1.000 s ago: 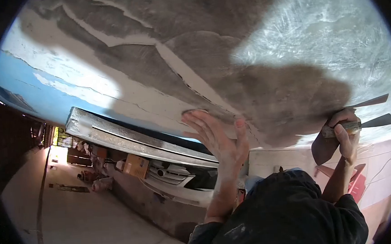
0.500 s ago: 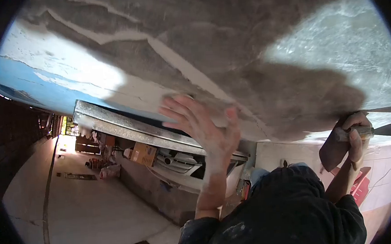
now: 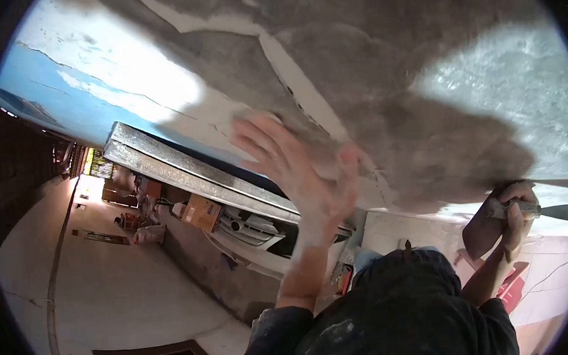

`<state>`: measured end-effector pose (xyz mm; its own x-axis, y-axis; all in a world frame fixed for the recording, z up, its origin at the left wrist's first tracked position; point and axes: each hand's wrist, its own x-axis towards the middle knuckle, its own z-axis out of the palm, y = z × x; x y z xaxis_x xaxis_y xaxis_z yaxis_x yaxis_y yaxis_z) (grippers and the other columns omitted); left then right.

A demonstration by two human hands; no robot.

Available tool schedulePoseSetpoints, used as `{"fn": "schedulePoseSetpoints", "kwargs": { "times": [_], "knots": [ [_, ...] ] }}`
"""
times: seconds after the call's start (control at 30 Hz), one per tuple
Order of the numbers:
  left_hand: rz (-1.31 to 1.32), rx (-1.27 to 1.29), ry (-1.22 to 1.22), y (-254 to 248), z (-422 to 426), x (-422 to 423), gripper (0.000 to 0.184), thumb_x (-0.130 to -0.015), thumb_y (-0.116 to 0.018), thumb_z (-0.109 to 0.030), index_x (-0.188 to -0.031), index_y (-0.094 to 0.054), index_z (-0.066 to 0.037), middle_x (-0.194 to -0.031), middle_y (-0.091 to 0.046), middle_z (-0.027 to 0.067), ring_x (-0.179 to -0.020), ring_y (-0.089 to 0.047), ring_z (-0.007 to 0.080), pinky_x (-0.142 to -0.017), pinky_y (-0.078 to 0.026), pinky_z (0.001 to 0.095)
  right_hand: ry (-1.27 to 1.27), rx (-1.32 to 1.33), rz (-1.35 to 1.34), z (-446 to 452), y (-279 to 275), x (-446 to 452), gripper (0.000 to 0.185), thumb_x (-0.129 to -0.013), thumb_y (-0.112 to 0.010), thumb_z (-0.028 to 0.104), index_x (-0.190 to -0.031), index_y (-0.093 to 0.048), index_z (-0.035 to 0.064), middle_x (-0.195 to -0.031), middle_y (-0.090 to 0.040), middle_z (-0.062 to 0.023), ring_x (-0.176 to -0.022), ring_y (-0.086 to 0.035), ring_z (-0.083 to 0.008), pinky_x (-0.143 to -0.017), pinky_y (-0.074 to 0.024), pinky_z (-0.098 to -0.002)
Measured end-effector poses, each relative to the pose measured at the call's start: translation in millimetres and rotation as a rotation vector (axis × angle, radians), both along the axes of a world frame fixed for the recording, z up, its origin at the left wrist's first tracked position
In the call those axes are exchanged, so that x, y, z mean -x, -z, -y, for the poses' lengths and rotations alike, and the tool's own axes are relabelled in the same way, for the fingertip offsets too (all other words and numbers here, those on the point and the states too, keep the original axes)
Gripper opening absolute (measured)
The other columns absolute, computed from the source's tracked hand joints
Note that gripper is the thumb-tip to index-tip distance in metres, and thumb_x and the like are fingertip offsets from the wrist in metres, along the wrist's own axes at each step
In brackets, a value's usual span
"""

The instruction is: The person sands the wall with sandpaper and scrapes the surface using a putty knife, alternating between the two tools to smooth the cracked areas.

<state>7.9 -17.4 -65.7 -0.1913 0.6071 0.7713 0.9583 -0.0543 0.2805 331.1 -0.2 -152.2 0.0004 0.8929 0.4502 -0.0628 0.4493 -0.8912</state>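
My left hand (image 3: 300,176) is raised in front of the grey and white plastered surface (image 3: 367,55), its fingers spread and slightly blurred. I cannot tell whether the fingertips touch the plaster. A small dark spot shows beside them, too unclear to name. At the right, my right hand (image 3: 517,212) is closed around a putty knife (image 3: 559,213), whose blade points right. A wide dark flat blade (image 3: 481,230) is held in the same hand and points down to the left. A pale raised strip (image 3: 298,89) crosses the darker plaster above my left hand.
A silvery ledge (image 3: 193,173) runs below the plaster. Beyond it are a cardboard box (image 3: 201,212), the white front of a car (image 3: 252,235) and a pale floor (image 3: 128,291). A red plastic item (image 3: 513,287) stands below my right hand.
The view has shifted, so the plaster's pale strip appears further right. My left hand stays spread near the surface. My right hand keeps hold of the tools and appears slightly lower.
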Motion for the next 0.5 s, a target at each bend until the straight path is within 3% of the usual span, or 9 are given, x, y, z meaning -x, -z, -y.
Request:
{"fn": "schedulePoseSetpoints", "kwargs": {
  "times": [0.13,0.17,0.23,0.3,0.4,0.5],
  "knots": [
    [-0.082,0.043,-0.043,26,4,-3,0.103,-0.083,-0.050,-0.062,-0.146,-0.001,0.004,-0.149,0.009,0.0313,-0.136,0.016,0.0503,-0.102,0.012,0.0659,0.001,-0.009,-0.031,0,-2,5,0.041,-0.078,-0.065,0.040,-0.081,-0.057,0.0001,-0.076,-0.059,-0.0110,-0.071,-0.053,-0.0173,-0.068,-0.0398,-0.0271],
    [-0.175,0.062,-0.052,8,5,7,0.102,-0.084,-0.048,-0.061,-0.146,-0.001,0.004,-0.149,0.010,0.0316,-0.136,0.016,0.0500,-0.101,0.013,0.0662,0.025,-0.015,-0.022,0,0,3,0.040,-0.078,-0.065,0.040,-0.080,-0.057,0.0002,-0.077,-0.059,-0.0111,-0.071,-0.053,-0.0172,-0.068,-0.0400,-0.0272],
    [-0.106,-0.015,0.022,-27,1,10,0.101,-0.085,-0.047,-0.061,-0.146,-0.001,0.004,-0.149,0.011,0.0316,-0.136,0.016,0.0499,-0.101,0.013,0.0658,0.018,0.030,-0.034,2,1,3,0.040,-0.077,-0.065,0.039,-0.080,-0.057,0.0003,-0.077,-0.059,-0.0111,-0.071,-0.053,-0.0171,-0.067,-0.0402,-0.0275],
    [-0.035,-0.089,0.084,-26,-3,4,0.101,-0.085,-0.045,-0.063,-0.146,-0.002,0.005,-0.149,0.012,0.0316,-0.136,0.017,0.0491,-0.101,0.014,0.0651,0.029,0.034,-0.039,2,-2,3,0.040,-0.077,-0.065,0.039,-0.080,-0.057,0.0003,-0.077,-0.059,-0.0112,-0.071,-0.053,-0.0170,-0.068,-0.0404,-0.0282],
    [0.024,0.044,0.061,32,4,-15,0.103,-0.085,-0.046,-0.063,-0.144,0.000,0.008,-0.149,0.013,0.0313,-0.136,0.020,0.0486,-0.101,0.015,0.0653,0.004,-0.006,0.018,0,-6,1,0.040,-0.077,-0.065,0.039,-0.080,-0.057,0.0000,-0.078,-0.059,-0.0111,-0.071,-0.053,-0.0172,-0.068,-0.0406,-0.0283],
    [-0.077,0.043,0.023,51,3,-14,0.106,-0.084,-0.048,-0.061,-0.143,0.001,0.011,-0.148,0.013,0.0325,-0.135,0.022,0.0483,-0.101,0.017,0.0646,0.009,-0.020,-0.002,-1,-6,2,0.041,-0.077,-0.065,0.040,-0.080,-0.058,-0.0002,-0.079,-0.059,-0.0109,-0.072,-0.053,-0.0175,-0.068,-0.0409,-0.0285]
  ]
}}
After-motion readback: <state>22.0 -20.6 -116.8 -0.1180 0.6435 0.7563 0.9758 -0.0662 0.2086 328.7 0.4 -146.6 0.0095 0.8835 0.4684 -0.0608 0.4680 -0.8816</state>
